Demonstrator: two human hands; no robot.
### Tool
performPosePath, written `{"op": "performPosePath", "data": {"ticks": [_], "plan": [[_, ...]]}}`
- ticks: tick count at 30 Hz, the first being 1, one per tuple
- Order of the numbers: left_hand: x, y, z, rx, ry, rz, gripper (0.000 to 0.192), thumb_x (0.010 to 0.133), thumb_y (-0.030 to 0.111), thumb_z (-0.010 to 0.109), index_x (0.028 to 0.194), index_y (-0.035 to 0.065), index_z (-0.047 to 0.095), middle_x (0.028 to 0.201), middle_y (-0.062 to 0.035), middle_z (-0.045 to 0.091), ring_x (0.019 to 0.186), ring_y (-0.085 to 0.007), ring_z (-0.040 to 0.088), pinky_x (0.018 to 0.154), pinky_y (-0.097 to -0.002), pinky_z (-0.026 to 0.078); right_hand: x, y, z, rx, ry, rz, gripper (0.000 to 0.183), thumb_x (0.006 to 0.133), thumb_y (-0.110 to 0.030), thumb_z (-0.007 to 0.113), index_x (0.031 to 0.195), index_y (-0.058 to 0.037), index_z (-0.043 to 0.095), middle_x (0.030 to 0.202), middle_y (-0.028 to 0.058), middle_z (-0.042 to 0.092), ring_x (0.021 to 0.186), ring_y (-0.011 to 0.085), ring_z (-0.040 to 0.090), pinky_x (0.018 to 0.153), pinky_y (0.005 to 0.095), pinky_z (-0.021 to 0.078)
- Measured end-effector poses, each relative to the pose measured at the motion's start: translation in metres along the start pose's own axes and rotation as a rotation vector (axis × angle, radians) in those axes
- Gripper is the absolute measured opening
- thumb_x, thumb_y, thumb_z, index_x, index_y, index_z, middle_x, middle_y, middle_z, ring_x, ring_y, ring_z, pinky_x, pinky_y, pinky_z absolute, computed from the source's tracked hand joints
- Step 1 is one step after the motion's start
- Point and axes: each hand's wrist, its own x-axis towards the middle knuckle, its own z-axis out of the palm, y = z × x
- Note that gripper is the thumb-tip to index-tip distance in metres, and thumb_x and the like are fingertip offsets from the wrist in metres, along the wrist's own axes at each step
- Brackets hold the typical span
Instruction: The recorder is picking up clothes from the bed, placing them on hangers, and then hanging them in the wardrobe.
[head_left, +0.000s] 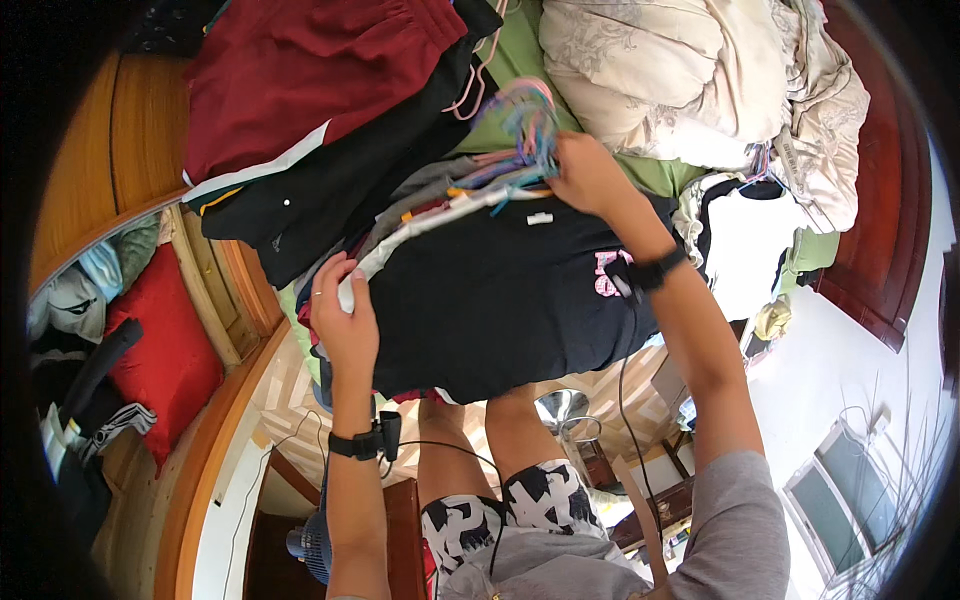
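A stack of hung garments lies before me, with a black T-shirt (480, 300) bearing pink lettering on top. My right hand (589, 176) is closed at the bundle of coloured hangers (529, 131), whose hooks are blurred. At the stack's left side, my left hand (345, 319) pinches the edge of a white garment (397, 244) between thumb and fingers. Grey and dark red clothes show in layers behind it; most of their cloth is hidden under the black T-shirt.
Dark red shorts (322, 75) and a black garment (300, 217) lie at upper left. A beige patterned quilt (660, 67) is heaped on the green sheet (487, 139). A white top (750, 232) on hangers lies right. An open wardrobe compartment holds a red cushion (169, 352).
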Motion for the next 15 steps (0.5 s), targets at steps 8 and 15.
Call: {"op": "performPosePath", "data": {"ticks": [8,15], "plan": [[0.007,0.003,-0.068,-0.091,-0.313,-0.068,0.021,0.101,0.016,0.060,0.110,-0.0023,0.067,0.110,-0.0131,0.071,0.101,-0.0236,0.068,0.087,-0.0331,0.052,-0.197,-0.110,-0.035,0.048,0.222,-0.278,0.020,0.072,-0.017,0.073,0.079,-0.0063,0.057,0.072,0.0071,0.042,0.067,0.0265,0.049,0.062,0.0379,0.0394],[0.023,-0.023,-0.075,0.174,-0.704,0.158,0.028,0.098,0.022,0.062,0.117,0.0012,0.068,0.113,-0.0186,0.068,0.106,-0.0382,0.065,0.095,-0.0418,0.049,-0.301,-0.183,-0.123,0.311,-0.040,-0.156,0.040,0.069,-0.013,0.081,0.064,-0.0096,0.041,0.061,0.0038,0.038,0.053,0.0237,0.045,0.049,0.0376,0.0331]]}}
